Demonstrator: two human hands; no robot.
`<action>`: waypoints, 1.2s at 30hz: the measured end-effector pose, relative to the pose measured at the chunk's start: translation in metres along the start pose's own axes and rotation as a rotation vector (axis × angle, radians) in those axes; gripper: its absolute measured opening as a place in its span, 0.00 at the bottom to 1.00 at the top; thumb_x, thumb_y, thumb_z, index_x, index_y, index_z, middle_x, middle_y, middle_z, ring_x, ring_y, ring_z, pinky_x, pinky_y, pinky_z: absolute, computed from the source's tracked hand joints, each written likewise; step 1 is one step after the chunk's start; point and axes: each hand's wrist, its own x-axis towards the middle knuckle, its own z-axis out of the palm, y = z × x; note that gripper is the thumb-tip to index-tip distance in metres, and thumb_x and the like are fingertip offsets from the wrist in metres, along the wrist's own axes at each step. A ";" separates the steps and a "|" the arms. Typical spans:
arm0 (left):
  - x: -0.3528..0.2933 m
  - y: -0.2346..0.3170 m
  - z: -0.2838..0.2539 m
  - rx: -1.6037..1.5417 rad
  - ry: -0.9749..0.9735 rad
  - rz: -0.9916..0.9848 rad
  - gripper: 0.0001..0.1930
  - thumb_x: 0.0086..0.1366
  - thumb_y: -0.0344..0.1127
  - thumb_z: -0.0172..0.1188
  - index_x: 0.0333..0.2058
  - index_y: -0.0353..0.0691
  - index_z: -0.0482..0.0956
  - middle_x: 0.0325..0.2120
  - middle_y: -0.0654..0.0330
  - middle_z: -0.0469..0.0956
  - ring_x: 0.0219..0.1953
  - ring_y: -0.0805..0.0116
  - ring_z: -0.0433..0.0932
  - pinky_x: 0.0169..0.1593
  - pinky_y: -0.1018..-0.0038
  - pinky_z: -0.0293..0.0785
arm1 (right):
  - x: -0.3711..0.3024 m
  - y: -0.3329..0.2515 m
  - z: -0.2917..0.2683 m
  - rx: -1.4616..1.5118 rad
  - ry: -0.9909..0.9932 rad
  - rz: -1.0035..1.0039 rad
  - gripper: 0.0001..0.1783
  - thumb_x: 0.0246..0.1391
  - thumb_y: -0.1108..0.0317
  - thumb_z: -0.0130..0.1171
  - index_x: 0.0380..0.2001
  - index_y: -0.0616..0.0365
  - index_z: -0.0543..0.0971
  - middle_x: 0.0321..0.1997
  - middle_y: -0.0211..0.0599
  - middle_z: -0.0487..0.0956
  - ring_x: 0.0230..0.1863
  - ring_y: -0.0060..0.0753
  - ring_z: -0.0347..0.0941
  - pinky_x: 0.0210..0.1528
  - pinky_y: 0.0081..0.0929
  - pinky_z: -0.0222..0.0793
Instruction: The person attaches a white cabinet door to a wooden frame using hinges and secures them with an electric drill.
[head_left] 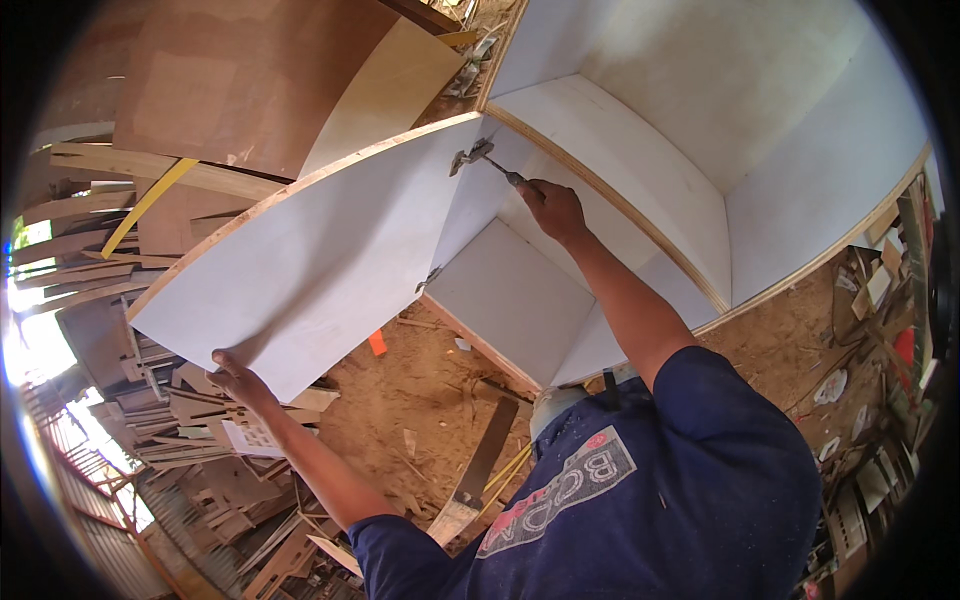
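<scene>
Open over the floor (395, 430) and into the compartment (520, 285), past the lower hinge (428, 280); barred left by the door (300, 260), right by the forearm (622, 287) and divider (605, 194); cramped at the upper hinge (463, 160) by the screwdriver (512, 178)

Two hinges (476, 153) (428, 280) — one screwdriver (514, 179) — one door panel (280, 230), two hands (240, 382) (553, 208).

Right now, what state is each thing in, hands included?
Door: swung open
Cabinet: open, inside exposed
Upper hinge: opened out, where door and cabinet meet
Lower hinge: opened out, lower along that joint
Screwdriver: held, tip at the upper hinge
Right hand: closed around the screwdriver handle
Left hand: touching the door's edge, grip unclear
</scene>
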 end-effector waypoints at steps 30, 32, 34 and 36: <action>-0.005 0.005 -0.005 -0.028 -0.031 -0.022 0.57 0.68 0.75 0.43 0.69 0.20 0.46 0.60 0.30 0.65 0.60 0.39 0.71 0.59 0.54 0.71 | 0.006 -0.023 -0.012 -0.058 -0.112 0.108 0.28 0.64 0.43 0.56 0.31 0.61 0.81 0.26 0.44 0.81 0.31 0.46 0.78 0.39 0.41 0.72; -0.005 0.010 -0.005 -0.014 -0.035 -0.031 0.57 0.67 0.76 0.42 0.69 0.21 0.46 0.60 0.29 0.65 0.61 0.38 0.70 0.59 0.53 0.71 | 0.009 -0.021 -0.016 -0.056 -0.153 0.157 0.29 0.63 0.41 0.56 0.31 0.61 0.81 0.26 0.43 0.81 0.32 0.46 0.78 0.40 0.41 0.72; -0.006 0.018 -0.004 -0.017 -0.051 -0.011 0.57 0.67 0.77 0.42 0.69 0.22 0.46 0.61 0.29 0.65 0.62 0.37 0.70 0.60 0.52 0.71 | 0.012 -0.014 -0.018 -0.072 -0.160 0.100 0.32 0.63 0.37 0.52 0.36 0.59 0.83 0.30 0.43 0.83 0.35 0.48 0.80 0.41 0.42 0.73; -0.008 0.018 -0.008 -0.010 -0.060 -0.002 0.58 0.66 0.77 0.42 0.70 0.23 0.46 0.61 0.29 0.64 0.62 0.37 0.69 0.60 0.52 0.70 | 0.006 -0.018 -0.022 0.011 -0.232 0.211 0.33 0.62 0.36 0.52 0.36 0.60 0.83 0.29 0.43 0.83 0.34 0.45 0.80 0.40 0.41 0.73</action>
